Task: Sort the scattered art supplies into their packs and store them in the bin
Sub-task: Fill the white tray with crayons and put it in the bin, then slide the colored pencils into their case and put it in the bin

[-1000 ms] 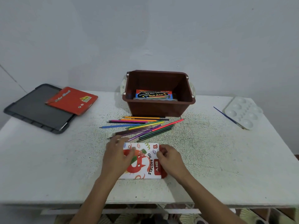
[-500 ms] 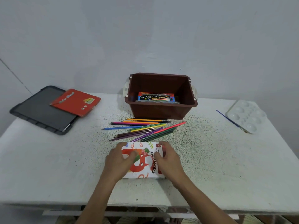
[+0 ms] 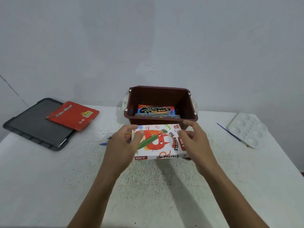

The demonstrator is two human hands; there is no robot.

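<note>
Box writing: the box [image 3: 158, 142] reads "OIL PASTELS" on its top and again on its near side, with "DIY" in a red block at that side's left end; an orange cartoon animal and a green crayon are printed on top.
Box place: held clear of the table [image 3: 49, 178], just in front of the bin's near wall, toward the middle of the far edge.
Left hand [image 3: 123, 145]: grips the box's left end, thumb laid on the top.
Right hand [image 3: 194, 142]: holds the right end, thumb on top, forefinger raised off it.
Bin [image 3: 191, 104]: brown, open, at the middle of the table's far edge.
Bin contents: a pack [image 3: 156, 110] lying flat, its black band bearing yellow script that seems to read "Water Colour"; round paint wells show at its near edge.
Lid [image 3: 32, 124]: dark, at the far left corner.
Red pack [image 3: 73, 115]: lies on the lid's right part; its writing is too blurred to read.
Pencils [image 3: 103, 143]: only tips show, left of the left hand.
Palette [image 3: 246, 129]: white, at the right edge.
Brush [image 3: 232, 134]: blue-handled, just left of the palette.
</note>
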